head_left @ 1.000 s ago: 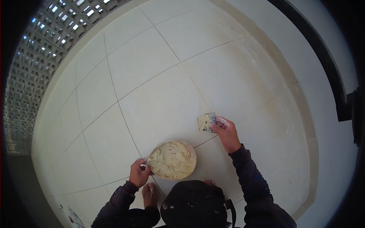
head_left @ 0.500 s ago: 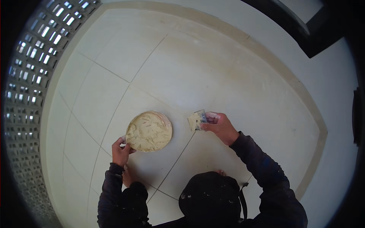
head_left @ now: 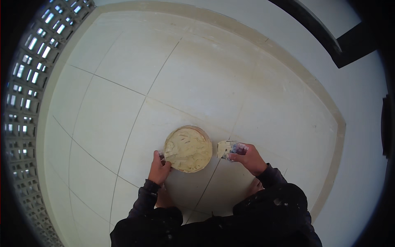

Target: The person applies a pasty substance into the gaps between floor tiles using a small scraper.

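Observation:
A round tub (head_left: 210,153) full of cream-coloured paste (head_left: 188,147) stands on the tiled floor in front of me. My left hand (head_left: 159,168) grips its left rim between thumb and fingers. To the right of the tub, my right hand (head_left: 249,157) holds a small flat scraper (head_left: 224,149) by its darker end. Cream paste coats the scraper's face, and its edge is a short way from the tub's rim without touching. White residue marks the fingers of my right hand.
Pale floor tiles (head_left: 197,74) with thin dark joints spread all around. A tan border strip (head_left: 304,70) runs along the white wall. On the left rises a perforated block screen (head_left: 29,90). A dark frame (head_left: 339,51) juts in at the upper right. My bent knees (head_left: 275,206) are close below.
The view has shifted, so the tub and left hand appear further right. My right hand has brought the scraper nearer to the tub and lower in the picture.

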